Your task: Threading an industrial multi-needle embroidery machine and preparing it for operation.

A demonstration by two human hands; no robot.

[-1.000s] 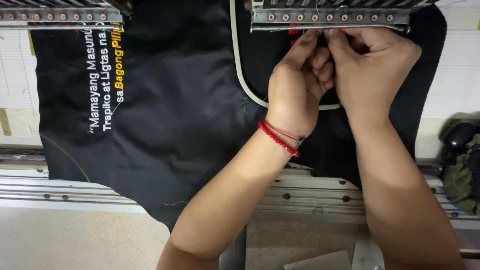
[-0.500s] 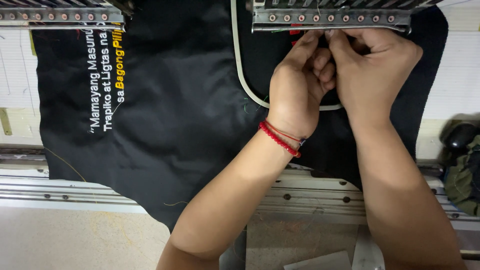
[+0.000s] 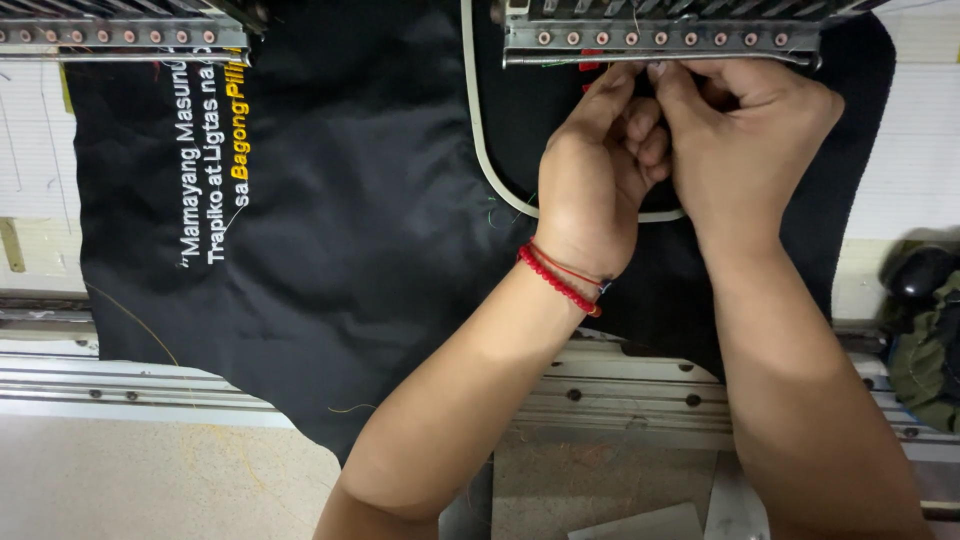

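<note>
Both hands meet under the machine head (image 3: 660, 40), close enough to pinch at something small on the black cloth (image 3: 340, 250) inside the pale hoop (image 3: 490, 170). The left hand (image 3: 595, 185) is curled narrow; the right hand (image 3: 750, 125) is closed, though what it holds I cannot tell. Nothing has visibly moved since the earlier frames.

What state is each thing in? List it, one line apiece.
Black fabric: spread flat, stitched lettering on it.
Hoop: clamped around the fabric, partly hidden.
Needle bar: above the hoop.
Left hand: fingers curled, at the needles.
Right hand: pinching something unseen there.
</note>
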